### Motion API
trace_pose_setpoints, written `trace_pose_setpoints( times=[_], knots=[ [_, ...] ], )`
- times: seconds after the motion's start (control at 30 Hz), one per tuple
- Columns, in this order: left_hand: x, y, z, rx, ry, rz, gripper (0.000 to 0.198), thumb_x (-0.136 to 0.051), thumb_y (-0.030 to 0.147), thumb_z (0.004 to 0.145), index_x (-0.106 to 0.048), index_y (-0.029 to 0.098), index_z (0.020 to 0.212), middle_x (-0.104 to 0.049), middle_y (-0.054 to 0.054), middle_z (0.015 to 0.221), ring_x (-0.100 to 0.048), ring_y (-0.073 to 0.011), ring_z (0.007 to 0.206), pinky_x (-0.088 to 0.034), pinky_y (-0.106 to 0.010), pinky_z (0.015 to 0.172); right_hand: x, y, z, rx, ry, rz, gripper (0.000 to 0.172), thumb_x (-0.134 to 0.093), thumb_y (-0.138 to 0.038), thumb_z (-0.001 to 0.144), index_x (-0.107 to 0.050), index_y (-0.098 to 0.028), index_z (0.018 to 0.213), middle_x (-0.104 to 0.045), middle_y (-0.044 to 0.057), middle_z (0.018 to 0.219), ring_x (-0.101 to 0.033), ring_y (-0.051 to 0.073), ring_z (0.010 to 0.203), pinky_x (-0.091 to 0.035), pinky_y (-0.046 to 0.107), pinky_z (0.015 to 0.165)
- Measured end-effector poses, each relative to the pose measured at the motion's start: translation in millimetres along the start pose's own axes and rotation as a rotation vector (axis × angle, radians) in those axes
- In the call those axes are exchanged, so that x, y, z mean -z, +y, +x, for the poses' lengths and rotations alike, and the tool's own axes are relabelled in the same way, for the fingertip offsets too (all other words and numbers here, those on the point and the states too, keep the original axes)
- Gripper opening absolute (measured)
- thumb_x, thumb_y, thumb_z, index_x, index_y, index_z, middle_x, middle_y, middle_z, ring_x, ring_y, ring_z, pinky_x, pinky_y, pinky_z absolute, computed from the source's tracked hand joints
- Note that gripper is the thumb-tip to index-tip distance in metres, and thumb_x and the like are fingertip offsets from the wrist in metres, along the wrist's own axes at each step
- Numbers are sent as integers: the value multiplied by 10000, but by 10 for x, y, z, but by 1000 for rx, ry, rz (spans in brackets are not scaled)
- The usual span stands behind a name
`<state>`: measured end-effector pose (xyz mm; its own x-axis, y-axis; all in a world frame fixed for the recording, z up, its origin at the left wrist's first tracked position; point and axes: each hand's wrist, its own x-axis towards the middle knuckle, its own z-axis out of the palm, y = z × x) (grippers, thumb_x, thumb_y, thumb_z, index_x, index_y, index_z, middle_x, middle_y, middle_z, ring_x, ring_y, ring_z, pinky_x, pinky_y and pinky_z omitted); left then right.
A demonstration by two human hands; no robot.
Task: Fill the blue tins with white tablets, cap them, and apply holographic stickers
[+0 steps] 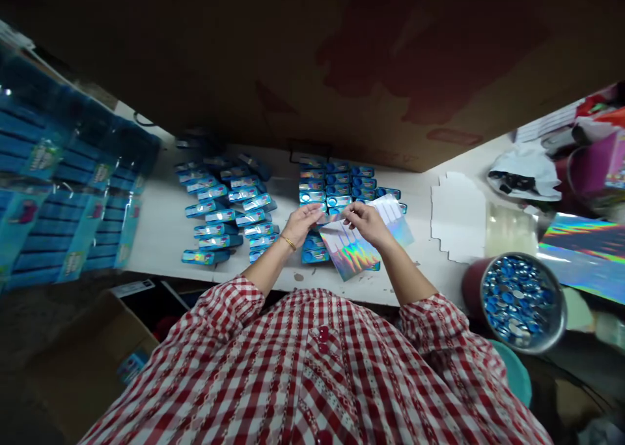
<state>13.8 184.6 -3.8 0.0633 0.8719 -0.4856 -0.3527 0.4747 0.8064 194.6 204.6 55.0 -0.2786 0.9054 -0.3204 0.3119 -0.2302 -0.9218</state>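
Note:
My left hand (303, 222) and my right hand (367, 223) meet over the white table (161, 230), both pinching the top edge of a flat holographic card (352, 248) that shimmers in rainbow colours. The card slopes down toward me, and more shiny sheets lie under it. A gold bangle sits on my left wrist. Right behind my hands stands a block of small blue boxes (336, 184) in rows. A second group of blue boxes (222, 207) lies to the left of my left hand.
A round tub of blue and silver pieces (518, 300) sits at the right. Flat white die-cut blanks (456, 218) and holographic sheets (583, 253) lie beyond it. Stacked blue packs in plastic (63, 191) fill the left. A large brown cardboard wall (342, 73) closes the back.

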Motion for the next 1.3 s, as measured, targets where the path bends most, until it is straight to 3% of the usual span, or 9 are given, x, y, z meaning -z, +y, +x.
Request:
trace_pose_setpoints(
  times=[0.1, 0.27, 0.4, 0.63, 0.97, 1.07, 1.17, 1.23, 1.3],
  knots=[
    [244, -41, -14, -31, 171, -26, 330, -720, 228, 625, -636, 119, 925, -601, 11, 643, -533, -77, 577, -406, -220, 574, -292, 131, 153, -75, 66, 97, 208, -609, -375, 670, -568, -172, 684, -559, -32, 620, -514, 99, 547, -400, 225, 526],
    [528, -94, 86, -41, 322, -22, 306, -681, 213, 608, -607, 122, 891, -601, 11, 648, -516, -65, 551, -369, -198, 527, -675, 293, 453, -22, 156, 53, 163, -600, -331, 652, -589, -169, 637, -571, -30, 597, -501, 104, 569, -396, 231, 582],
    [641, -47, 330, -158, 383, 145, 264, -646, 227, 627, -608, 140, 873, -612, -2, 673, -552, -95, 605, -427, -225, 583, -754, 302, 655, -39, 237, -170, 131, -564, -286, 698, -614, -173, 653, -624, -3, 647, -554, 137, 646, -417, 248, 638],
    [655, 63, 731, -238, 336, 343, 240, -588, 144, 626, -614, 141, 864, -614, -10, 681, -598, -141, 700, -472, -290, 741, -746, 274, 905, -90, 350, -556, 180, -498, -239, 774, -669, -181, 769, -693, 67, 811, -616, 203, 791, -442, 296, 721],
    [587, -140, 889, -242, 373, 386, 195, -558, 127, 662, -610, 142, 849, -616, -18, 706, -602, -143, 700, -481, -279, 733, -783, 259, 961, -135, 293, -943, 249, -450, -250, 867, -676, -182, 946, -656, 127, 971, -601, 239, 857, -420, 312, 698],
    [561, -209, 881, -264, 417, 437, 198, -560, 141, 686, -615, 146, 877, -629, -36, 777, -600, -141, 710, -485, -284, 747, -734, 270, 881, -14, 245, -1090, 278, -419, -245, 898, -660, -193, 1027, -626, 124, 987, -562, 239, 885, -393, 324, 719],
    [552, -227, 843, -283, 477, 511, 220, -555, 155, 706, -624, 141, 915, -637, -77, 917, -610, -157, 770, -483, -298, 782, -710, 255, 807, 142, 72, -1251, 349, -362, -182, 912, -632, -246, 1123, -594, 122, 1029, -519, 244, 906, -355, 353, 738],
    [540, -198, 790, -313, 537, 556, 222, -513, 151, 736, -630, 143, 925, -629, -94, 994, -611, -173, 861, -471, -302, 827, -695, 210, 779, 178, -19, -1319, 394, -358, -143, 898, -603, -273, 1177, -581, 122, 1055, -504, 250, 910, -338, 368, 739],
    [511, -150, 695, -351, 581, 576, 224, -477, 161, 770, -632, 154, 932, -628, -96, 1026, -596, -183, 947, -457, -297, 860, -598, 160, 743, 187, -24, -1320, 399, -373, -140, 888, -599, -273, 1188, -576, 125, 1065, -504, 252, 909, -337, 374, 743]
  ],
)
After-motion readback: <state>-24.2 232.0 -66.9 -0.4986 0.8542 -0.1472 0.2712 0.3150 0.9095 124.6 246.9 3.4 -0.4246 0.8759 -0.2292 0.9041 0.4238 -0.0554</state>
